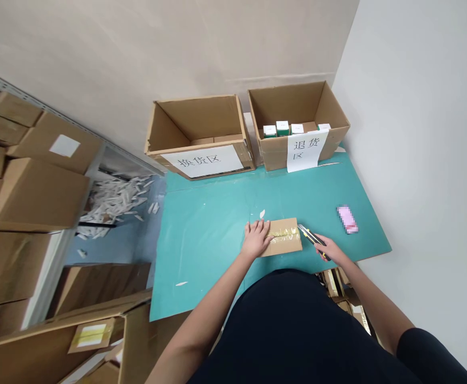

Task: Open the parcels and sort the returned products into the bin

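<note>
A small brown cardboard box (284, 246) lies flat on the green table mat, with shiny yellowish tape along its top. My left hand (256, 238) grips the left end of this box, the thumb on its top face and the fingers at its far left corner. In my right hand (328, 249) is a black and yellow utility knife (312, 238), its blade pointing up and left. The blade tip is close to the box's right end; whether it touches the tape I cannot tell.
Two large open cartons with paper signs, a left carton (201, 162) and a right carton (273, 154) holding small white-and-green boxes, stand along the back of the green mat (205, 224). A blurred pink object (347, 219) lies right. Stacked boxes (37, 192) fill the left shelf.
</note>
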The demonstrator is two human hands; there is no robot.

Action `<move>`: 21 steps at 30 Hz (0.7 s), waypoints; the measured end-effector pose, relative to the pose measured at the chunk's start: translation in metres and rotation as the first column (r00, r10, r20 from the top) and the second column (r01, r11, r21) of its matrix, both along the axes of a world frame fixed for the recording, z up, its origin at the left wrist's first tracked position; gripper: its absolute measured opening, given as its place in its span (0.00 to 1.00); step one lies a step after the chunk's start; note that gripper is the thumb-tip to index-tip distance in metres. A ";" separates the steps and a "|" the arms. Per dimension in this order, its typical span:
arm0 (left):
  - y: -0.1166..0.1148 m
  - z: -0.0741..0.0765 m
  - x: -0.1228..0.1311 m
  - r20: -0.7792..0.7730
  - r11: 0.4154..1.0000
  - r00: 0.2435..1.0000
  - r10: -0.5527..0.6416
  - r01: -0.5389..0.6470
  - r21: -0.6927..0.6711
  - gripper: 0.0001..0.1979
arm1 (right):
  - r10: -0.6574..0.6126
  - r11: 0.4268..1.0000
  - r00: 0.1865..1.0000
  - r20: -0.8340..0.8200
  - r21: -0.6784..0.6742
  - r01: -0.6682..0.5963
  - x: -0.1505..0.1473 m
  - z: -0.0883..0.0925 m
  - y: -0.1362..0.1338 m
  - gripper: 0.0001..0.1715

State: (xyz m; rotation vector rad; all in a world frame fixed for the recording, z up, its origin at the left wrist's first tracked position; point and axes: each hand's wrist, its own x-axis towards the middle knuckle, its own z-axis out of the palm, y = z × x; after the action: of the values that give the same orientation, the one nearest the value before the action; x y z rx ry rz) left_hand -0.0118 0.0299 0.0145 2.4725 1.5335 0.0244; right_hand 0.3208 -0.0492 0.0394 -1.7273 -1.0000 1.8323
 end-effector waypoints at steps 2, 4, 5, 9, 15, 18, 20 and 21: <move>0.000 0.000 0.001 -0.001 1.000 1.000 0.004 -0.004 0.004 0.31 | 0.017 1.000 1.000 0.012 -0.001 -0.017 -0.001 0.000 0.000 0.43; -0.001 0.000 0.002 -0.005 1.000 1.000 0.014 -0.014 0.003 0.31 | 0.038 0.999 0.999 0.015 -0.012 -0.038 -0.002 0.001 0.001 0.43; -0.001 -0.001 0.002 -0.007 1.000 1.000 0.019 -0.019 0.002 0.31 | 0.047 0.999 0.999 0.011 -0.018 -0.047 -0.003 0.002 0.001 0.43; -0.001 -0.002 0.006 0.005 1.000 1.000 0.028 -0.028 0.003 0.31 | 0.076 0.996 0.997 0.007 -0.038 -0.076 -0.001 0.005 -0.004 0.46; 0.008 -0.003 0.008 0.007 0.999 0.999 0.039 -0.039 -0.021 0.31 | 0.098 0.995 0.995 0.015 -0.027 -0.097 -0.001 0.009 -0.014 0.43; 0.012 -0.002 0.004 0.012 0.999 1.000 -0.021 0.022 -0.048 0.32 | 0.092 0.996 0.995 0.026 -0.025 -0.091 0.000 0.008 -0.012 0.43; 0.014 -0.001 0.000 0.019 0.992 0.995 -0.093 0.094 -0.081 0.34 | 0.118 0.993 0.993 0.029 -0.027 -0.117 0.004 0.008 -0.009 0.42; 0.015 0.000 -0.001 0.020 0.986 0.991 -0.130 0.131 -0.101 0.35 | 0.135 0.991 0.990 0.028 -0.027 -0.134 0.007 0.007 -0.008 0.42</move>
State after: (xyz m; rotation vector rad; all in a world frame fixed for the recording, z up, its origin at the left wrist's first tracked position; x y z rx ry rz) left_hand -0.0133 0.0445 0.0144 2.4801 1.3296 -0.0584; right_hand 0.3275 -0.0573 0.0465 -1.7445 -1.1349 1.9150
